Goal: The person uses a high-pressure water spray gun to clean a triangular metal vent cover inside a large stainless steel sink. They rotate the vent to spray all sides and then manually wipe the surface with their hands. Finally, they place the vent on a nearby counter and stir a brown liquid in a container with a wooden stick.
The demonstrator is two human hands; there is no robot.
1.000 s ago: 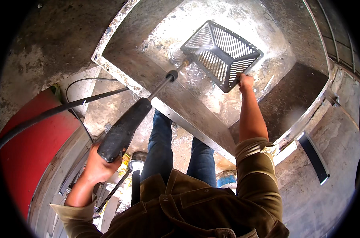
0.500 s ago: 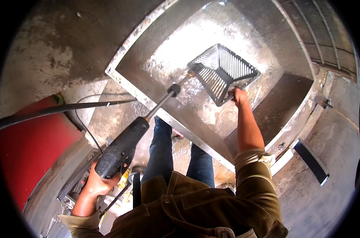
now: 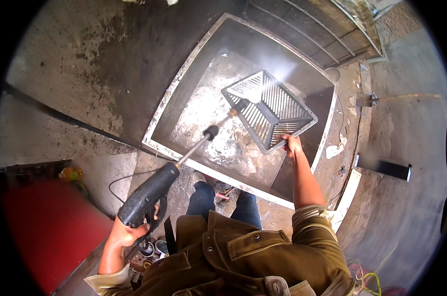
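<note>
My left hand (image 3: pixel 126 233) is wrapped round the grip of a black pressure washer gun (image 3: pixel 152 195). The gun's metal lance (image 3: pixel 195 151) points up and right, its tip in front of the near left edge of a dark slotted grille (image 3: pixel 272 118). That grille is shaped like a shallow sloped tray and is held tilted inside a metal basin (image 3: pixel 180 74). My right hand (image 3: pixel 292 144) pinches its near right rim. White mist (image 3: pixel 282 66) shows beyond the grille's far edge. Wet glare covers part of the basin's floor.
A black hose (image 3: pixel 75 119) crosses on the left, above a red panel (image 3: pixel 51 227). Beyond the basin lies a wire rack (image 3: pixel 312 29). At the right are a dark flat bar (image 3: pixel 388 168) and coloured cords (image 3: pixel 369 278). Small cups (image 3: pixel 147 249) stand below my left hand.
The whole view has shifted, so more of the basin and rack shows. The grille has turned and its slots face me more openly. Mist now appears past its far edge. Both hands keep their hold.
</note>
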